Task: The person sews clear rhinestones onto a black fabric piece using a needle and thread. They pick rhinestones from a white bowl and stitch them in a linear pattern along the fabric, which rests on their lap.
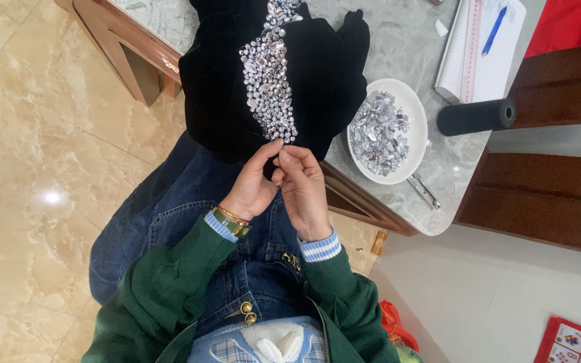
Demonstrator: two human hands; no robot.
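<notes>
Currently both hands meet at the lower edge of a black velvet garment (324, 74) that hangs off the near edge of the grey marble table (405, 40) and over the person's lap. Left hand (253, 185): thumb and fingers pinched together on the hem of the cloth, just below the band of rhinestones (270, 81) that runs down the middle of the garment. Right hand (304, 188): fingertips closed together, touching the left hand's fingertips at the same spot on the hem; whatever it pinches is too small to make out. A gold bracelet (231, 218) sits on the left wrist, and both wrists show striped blue and white cuffs under green sleeves (169, 282). Blue jeans (169, 208) lie beneath the hands. On the table, just beside the garment toward the near right corner, a white plate (417, 117) holds a heap of loose silver stones (378, 131). Metal tweezers (425, 191) lie touching the plate's near rim, at the table's edge. Further right, a black spool (475, 116) lies on its side at the right edge. Toward the far right corner, a notebook (485, 50) carries a blue pen (494, 30). Below the table, a tan marble floor (42, 154).
</notes>
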